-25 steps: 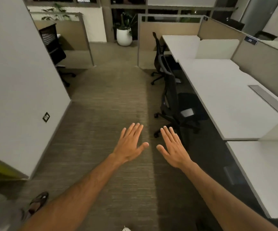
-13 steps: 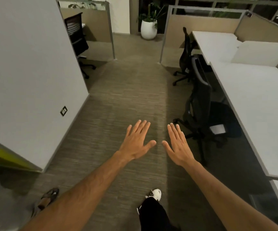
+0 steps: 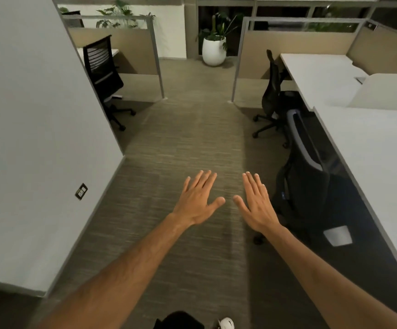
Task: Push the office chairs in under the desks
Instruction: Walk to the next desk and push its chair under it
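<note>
My left hand (image 3: 198,198) and my right hand (image 3: 255,201) are stretched out flat over the carpeted aisle, fingers apart, holding nothing. Just right of my right hand stands a dark office chair (image 3: 304,181) with a grey-edged back, its seat partly under the long white desk (image 3: 378,157). A second dark chair (image 3: 272,91) stands farther along, beside the far white desk (image 3: 318,74). A third, black mesh-backed chair (image 3: 101,67) sits in the cubicle on the far left.
A white wall (image 3: 33,138) with a small socket plate (image 3: 81,191) bounds the aisle on the left. Tan cubicle partitions (image 3: 295,46) and a white plant pot (image 3: 214,51) stand at the far end. My shoe (image 3: 226,324) shows at the bottom edge.
I have walked forward along the aisle; the near chair now sits beside my right hand instead of ahead. Both hands stay flat and spread in front of me.
</note>
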